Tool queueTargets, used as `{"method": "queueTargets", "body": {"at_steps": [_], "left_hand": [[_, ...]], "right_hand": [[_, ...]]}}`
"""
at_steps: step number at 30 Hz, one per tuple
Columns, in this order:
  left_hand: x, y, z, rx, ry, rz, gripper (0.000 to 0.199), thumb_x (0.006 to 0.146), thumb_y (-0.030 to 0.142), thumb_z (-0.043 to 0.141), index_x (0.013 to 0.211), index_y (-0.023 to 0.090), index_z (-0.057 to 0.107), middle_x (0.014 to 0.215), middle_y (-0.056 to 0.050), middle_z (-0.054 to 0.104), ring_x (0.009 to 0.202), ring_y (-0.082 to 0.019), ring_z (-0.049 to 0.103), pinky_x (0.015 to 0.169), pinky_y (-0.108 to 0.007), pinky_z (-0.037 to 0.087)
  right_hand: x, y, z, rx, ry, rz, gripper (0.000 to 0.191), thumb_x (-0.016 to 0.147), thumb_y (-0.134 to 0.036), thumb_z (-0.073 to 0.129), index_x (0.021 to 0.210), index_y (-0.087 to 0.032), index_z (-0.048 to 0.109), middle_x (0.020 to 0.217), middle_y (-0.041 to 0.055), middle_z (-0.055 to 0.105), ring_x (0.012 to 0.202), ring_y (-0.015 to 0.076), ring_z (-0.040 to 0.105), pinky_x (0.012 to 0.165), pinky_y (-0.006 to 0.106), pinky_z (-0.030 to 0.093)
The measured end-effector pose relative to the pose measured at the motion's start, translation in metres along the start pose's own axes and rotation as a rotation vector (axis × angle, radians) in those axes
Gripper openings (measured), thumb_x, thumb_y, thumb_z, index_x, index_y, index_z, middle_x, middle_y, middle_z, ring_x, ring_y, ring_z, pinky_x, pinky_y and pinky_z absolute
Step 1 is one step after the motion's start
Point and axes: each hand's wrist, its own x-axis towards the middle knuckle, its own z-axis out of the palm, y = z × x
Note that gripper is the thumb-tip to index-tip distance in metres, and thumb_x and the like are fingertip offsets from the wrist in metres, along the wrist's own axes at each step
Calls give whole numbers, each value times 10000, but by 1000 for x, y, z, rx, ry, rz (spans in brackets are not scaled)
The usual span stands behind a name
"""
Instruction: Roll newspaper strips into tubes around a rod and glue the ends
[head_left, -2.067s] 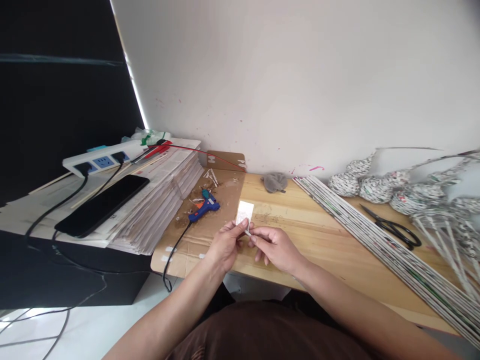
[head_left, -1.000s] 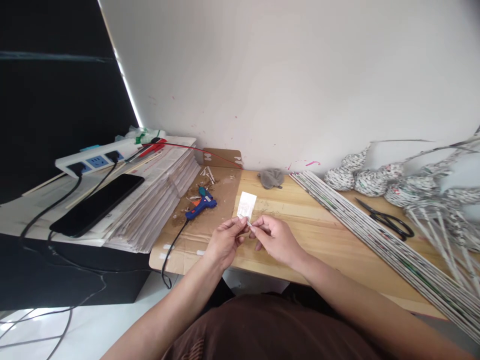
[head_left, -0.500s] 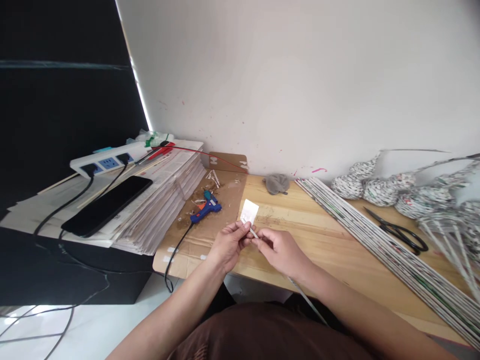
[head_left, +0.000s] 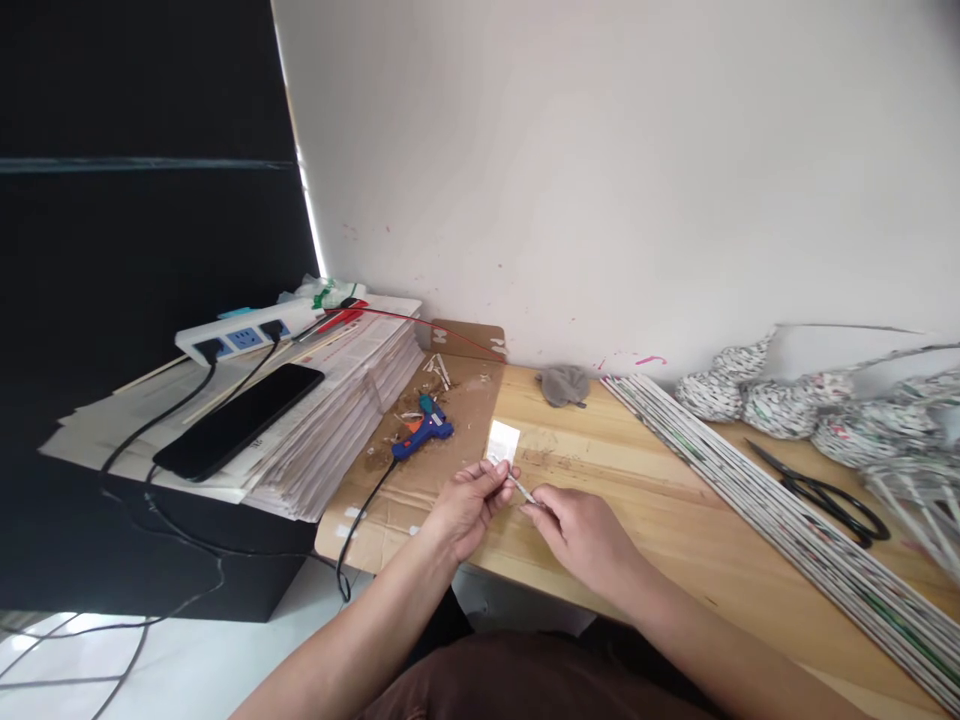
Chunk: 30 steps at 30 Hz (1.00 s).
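A thin rolled-paper stick runs between my two hands above the wooden table. My left hand pinches its upper end between thumb and fingers. A short way down the stick, my right hand grips it, thumb against the curled fingers; past that hand the stick is hidden. Just beyond my left fingertips a white square of paper appears to lie on the table, its lower edge partly covered. Left of it a blue glue gun rests on a cardboard sheet.
Newspapers are stacked at left, bearing a phone and a power strip. A grey cloth lies near the wall. To the right are several paper sticks, black scissors and woven paper shapes.
My right hand has slid down and right along the stick, away from my left hand, so more of the stick shows between them. The whole view has shifted slightly.
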Motion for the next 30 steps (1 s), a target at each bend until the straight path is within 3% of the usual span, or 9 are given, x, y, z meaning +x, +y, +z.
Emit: {"method": "queueTargets", "body": {"at_steps": [2, 7, 12, 13, 17, 19, 23, 28, 30], "left_hand": [[-1, 0, 0, 1, -5, 2, 96, 715, 131, 736, 745, 81, 660, 809, -69, 667, 589, -43, 589, 586, -118, 536], [-3, 1, 1, -6, 8, -22, 110, 703, 124, 743, 759, 80, 659, 798, -65, 669, 568, -39, 587, 567, -114, 533], [-4, 3, 1, -4, 13, 12, 96, 704, 118, 742, 724, 81, 655, 788, -58, 666, 580, -41, 589, 572, -113, 532], [-5, 4, 1, -1, 9, 13, 92, 706, 117, 739, 725, 80, 657, 788, -58, 665, 578, -38, 586, 570, -109, 530], [-7, 5, 0, -5, 9, -6, 90, 706, 109, 738, 751, 79, 666, 787, -51, 659, 566, -32, 578, 563, -105, 527], [-7, 5, 0, -1, 12, 1, 93, 703, 109, 741, 750, 80, 666, 783, -47, 656, 569, -31, 578, 571, -105, 528], [-8, 6, 0, 21, 4, 34, 90, 714, 128, 736, 752, 82, 669, 793, -44, 650, 583, -30, 576, 584, -105, 529], [-8, 8, -1, 26, -24, 19, 74, 755, 131, 699, 802, 79, 676, 812, -49, 647, 595, -30, 577, 591, -102, 530], [-7, 8, -2, 21, -18, 22, 53, 768, 121, 682, 794, 76, 670, 812, -52, 648, 596, -32, 580, 591, -104, 532]], "right_hand": [[-1, -1, 0, 63, -61, 46, 361, 893, -486, 448, 702, -191, 530, 595, 9, 540, 546, 133, 483, 559, 259, 342], [1, -1, 0, 540, -384, 298, 463, 903, -574, 344, 849, -168, 560, 510, -34, 474, 416, 103, 419, 462, 234, 353], [-1, -4, -2, 158, -72, 91, 392, 844, -529, 520, 671, -179, 529, 563, -8, 504, 523, 111, 453, 520, 236, 339], [-1, -4, -1, 170, -85, 101, 399, 857, -534, 496, 682, -179, 542, 563, -4, 510, 520, 113, 459, 523, 239, 347], [-1, -2, 1, 539, -401, 301, 490, 897, -589, 346, 824, -164, 578, 524, -14, 504, 440, 110, 453, 493, 250, 399], [-2, -2, 2, 508, -368, 278, 470, 883, -593, 384, 804, -169, 568, 530, -16, 501, 449, 107, 445, 493, 242, 390], [-5, -4, 2, 185, -65, 83, 384, 855, -532, 502, 706, -182, 553, 585, 1, 525, 540, 114, 468, 539, 234, 359], [-4, -7, 0, 603, -369, 316, 453, 909, -556, 352, 811, -171, 571, 510, -24, 492, 419, 101, 434, 470, 237, 375], [-4, -7, -1, 555, -305, 284, 424, 887, -552, 420, 806, -167, 579, 525, -23, 508, 440, 97, 446, 477, 227, 366]]}}
